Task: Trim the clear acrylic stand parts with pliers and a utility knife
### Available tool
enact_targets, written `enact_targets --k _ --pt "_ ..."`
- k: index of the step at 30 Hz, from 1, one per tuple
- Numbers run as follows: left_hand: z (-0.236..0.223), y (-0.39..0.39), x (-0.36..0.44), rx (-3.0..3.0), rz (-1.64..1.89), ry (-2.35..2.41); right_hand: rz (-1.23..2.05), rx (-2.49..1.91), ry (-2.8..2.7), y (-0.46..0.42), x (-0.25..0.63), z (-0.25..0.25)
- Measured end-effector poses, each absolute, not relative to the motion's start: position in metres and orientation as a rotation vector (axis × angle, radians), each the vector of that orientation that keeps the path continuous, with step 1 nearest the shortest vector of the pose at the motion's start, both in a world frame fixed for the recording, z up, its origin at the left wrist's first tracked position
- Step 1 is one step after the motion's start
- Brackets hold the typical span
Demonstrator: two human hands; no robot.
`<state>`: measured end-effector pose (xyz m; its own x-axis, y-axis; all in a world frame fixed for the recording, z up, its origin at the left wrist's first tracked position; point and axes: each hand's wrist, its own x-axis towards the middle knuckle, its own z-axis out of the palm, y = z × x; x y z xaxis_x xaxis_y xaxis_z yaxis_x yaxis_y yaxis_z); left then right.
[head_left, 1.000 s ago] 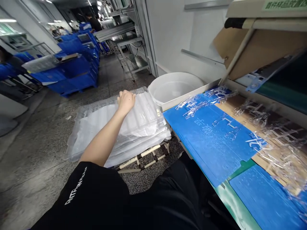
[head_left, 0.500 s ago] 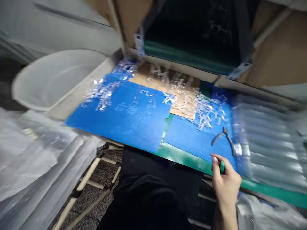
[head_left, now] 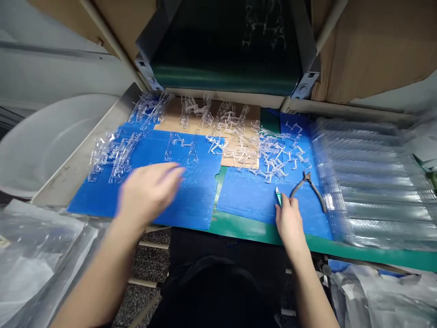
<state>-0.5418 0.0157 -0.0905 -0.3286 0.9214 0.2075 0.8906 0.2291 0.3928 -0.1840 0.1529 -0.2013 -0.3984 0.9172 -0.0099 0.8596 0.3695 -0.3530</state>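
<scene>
My right hand is closed round a small green-tipped tool at the front of the right blue sheet. Just right of it lie metal cutting pliers. My left hand hovers over the left blue sheet, blurred by motion, fingers pointing right. Several clear plastic parts are scattered across the blue sheets and a brown cardboard piece. More clear parts lie in rows at the far left.
A clear ribbed plastic tray lies at the right of the green bench. A white tub stands at the left. Stacked plastic trays in bags sit low left. A dark conveyor runs behind, flanked by cardboard.
My view has swung from the stack of bagged trays at the left to the bench. My left hand left that stack and came over the left blue sheet. My right hand moved up onto the bench.
</scene>
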Motion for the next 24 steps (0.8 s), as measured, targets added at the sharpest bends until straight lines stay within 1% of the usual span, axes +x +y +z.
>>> enact_targets --k 4,7,10,13,15,16,18,20,22,24 --pt "-0.112 0.149 -0.501 2.5 0.245 2.071 0.397 -1.634 -2.461 0.157 -0.196 -0.183" --pt "-0.123 0.237 -0.482 2.717 0.054 1.924 0.204 -1.857 -2.371 0.173 -0.186 -0.173" --pt "-0.124 0.274 -0.48 2.76 -0.027 1.861 0.042 -2.065 -2.319 0.192 -0.175 -0.175" --pt "-0.115 0.283 -0.49 2.728 0.033 1.836 0.062 -2.106 -2.332 0.204 -0.168 -0.181" --pt "-0.104 0.286 -0.502 2.69 0.199 1.876 0.11 -2.164 -2.306 0.209 -0.166 -0.183" --pt "-0.096 0.287 -0.508 2.663 0.34 1.9 0.147 -2.196 -2.291 0.212 -0.166 -0.182" --pt "-0.078 0.285 -0.518 2.56 0.742 1.91 0.225 -2.243 -2.269 0.218 -0.165 -0.18" --pt "-0.061 0.271 -0.52 2.346 1.23 1.818 0.289 -2.252 -2.261 0.227 -0.166 -0.178" --pt "-0.05 0.244 -0.512 2.016 1.695 1.646 0.323 -2.261 -2.22 0.237 -0.167 -0.176" --pt "-0.05 0.207 -0.495 1.636 2.03 1.452 0.355 -2.258 -2.167 0.245 -0.166 -0.171"
